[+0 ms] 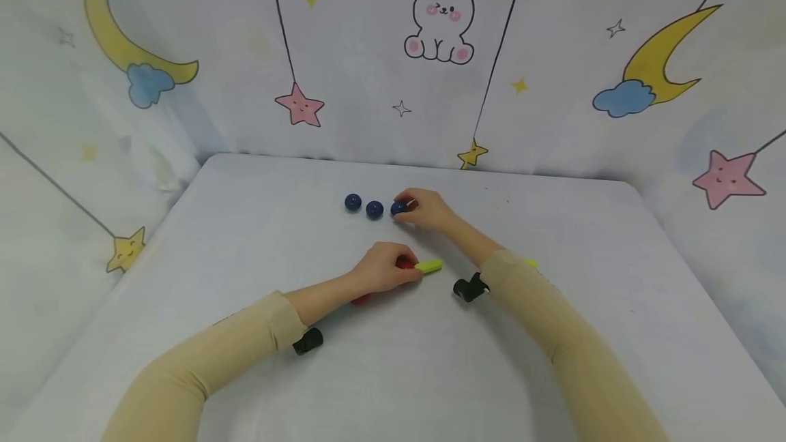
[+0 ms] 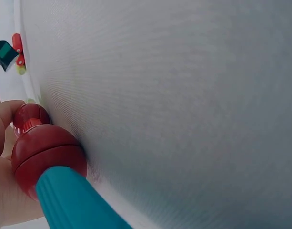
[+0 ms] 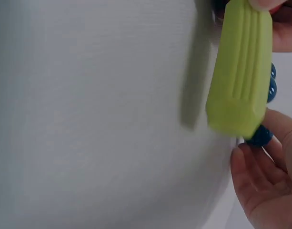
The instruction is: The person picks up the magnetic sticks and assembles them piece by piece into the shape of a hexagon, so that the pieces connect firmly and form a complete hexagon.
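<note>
Pinching the rightmost blue ball (image 1: 398,209) on the bench (image 1: 276,224), the right hand (image 1: 428,210) sits beyond the left hand (image 1: 385,267), whose fingers grip a red ball (image 1: 405,263), its lime rod (image 1: 429,267) pointing rightward.

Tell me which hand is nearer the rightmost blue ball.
Right: the right hand holds the rightmost blue ball. The left hand is apart from it, nearer the person's body, at the yellow-green stick.

Dim, diffuse light; a blurred shadow (image 3: 196,81) in right wrist view.
</note>
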A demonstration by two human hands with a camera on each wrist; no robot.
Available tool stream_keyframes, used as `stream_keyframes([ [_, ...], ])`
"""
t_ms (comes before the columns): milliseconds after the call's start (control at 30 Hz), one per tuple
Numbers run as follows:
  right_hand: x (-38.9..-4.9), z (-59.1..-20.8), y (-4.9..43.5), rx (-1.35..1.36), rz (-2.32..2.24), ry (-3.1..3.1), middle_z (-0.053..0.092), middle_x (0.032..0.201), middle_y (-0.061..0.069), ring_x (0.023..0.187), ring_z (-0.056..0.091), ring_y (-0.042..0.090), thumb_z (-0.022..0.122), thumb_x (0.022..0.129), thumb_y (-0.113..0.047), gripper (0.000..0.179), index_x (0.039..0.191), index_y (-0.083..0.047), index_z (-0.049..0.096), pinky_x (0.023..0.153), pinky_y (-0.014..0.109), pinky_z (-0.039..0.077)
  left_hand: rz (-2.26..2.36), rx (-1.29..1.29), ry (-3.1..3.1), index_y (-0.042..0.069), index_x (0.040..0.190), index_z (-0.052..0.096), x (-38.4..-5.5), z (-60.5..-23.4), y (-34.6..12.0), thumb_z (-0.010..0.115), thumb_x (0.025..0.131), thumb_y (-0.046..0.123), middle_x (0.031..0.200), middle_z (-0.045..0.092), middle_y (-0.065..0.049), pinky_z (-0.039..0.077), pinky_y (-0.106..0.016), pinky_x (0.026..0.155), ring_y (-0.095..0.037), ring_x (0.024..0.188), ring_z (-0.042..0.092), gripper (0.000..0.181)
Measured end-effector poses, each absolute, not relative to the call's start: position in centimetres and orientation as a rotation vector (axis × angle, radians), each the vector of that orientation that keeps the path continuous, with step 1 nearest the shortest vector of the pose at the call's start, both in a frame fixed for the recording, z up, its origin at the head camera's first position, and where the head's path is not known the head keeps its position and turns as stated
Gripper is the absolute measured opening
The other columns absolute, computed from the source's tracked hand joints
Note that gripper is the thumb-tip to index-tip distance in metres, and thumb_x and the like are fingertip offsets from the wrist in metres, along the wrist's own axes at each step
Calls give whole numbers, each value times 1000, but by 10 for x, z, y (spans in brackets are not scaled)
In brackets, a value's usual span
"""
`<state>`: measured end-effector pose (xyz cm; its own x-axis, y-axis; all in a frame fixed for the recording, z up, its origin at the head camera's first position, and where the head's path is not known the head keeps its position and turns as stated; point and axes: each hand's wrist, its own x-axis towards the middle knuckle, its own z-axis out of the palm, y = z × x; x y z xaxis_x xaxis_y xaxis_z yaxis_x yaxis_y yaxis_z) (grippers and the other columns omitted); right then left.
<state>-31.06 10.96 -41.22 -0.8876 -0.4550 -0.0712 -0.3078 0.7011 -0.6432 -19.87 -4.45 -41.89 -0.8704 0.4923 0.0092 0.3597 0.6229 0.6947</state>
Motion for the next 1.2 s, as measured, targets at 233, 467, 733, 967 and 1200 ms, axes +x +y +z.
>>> stream_keyframes([
  [233, -283, -402, 157, -627, -977, 2619, 64, 121, 7, 112, 57, 24, 74, 88, -29, 45, 128, -12, 62, 94, 43, 45, 1083, 687, 2664, 11, 100, 73, -199, -420, -47, 73, 87, 26, 86, 65, 3, 43, -25, 68, -10, 76, 54, 20],
  [467, -255, -407, 203, -646, -1005, 2543, 63, 122, 8, 112, 57, 25, 73, 89, -25, 46, 129, -9, 60, 96, 45, 46, 1113, 637, 2667, 14, 101, 73, -199, -420, -51, 73, 86, 28, 87, 65, 4, 42, -25, 66, -11, 76, 53, 20],
  [733, -230, -411, 214, -638, -1109, 2440, 63, 120, 4, 110, 58, 23, 75, 87, -26, 45, 128, -13, 61, 97, 44, 46, 1118, 640, 2665, 13, 101, 73, -197, -418, -48, 72, 87, 26, 88, 65, 3, 42, -25, 68, -11, 77, 53, 19],
  [967, -223, -411, 214, -685, -1151, 2438, 63, 116, 7, 105, 57, 23, 73, 88, -18, 41, 126, -8, 61, 96, 44, 47, 1098, 654, 2650, 12, 101, 73, -198, -418, -44, 73, 86, 26, 84, 63, 4, 43, -24, 66, -11, 75, 53, 21],
  [1200, -221, -412, 216, -668, -1154, 2444, 63, 118, 5, 105, 57, 21, 74, 88, -19, 43, 127, -8, 61, 96, 41, 47, 1122, 742, 2605, 5, 112, 68, -208, -411, -28, 73, 86, 26, 87, 66, 0, 48, -24, 71, -8, 69, 60, 34],
])
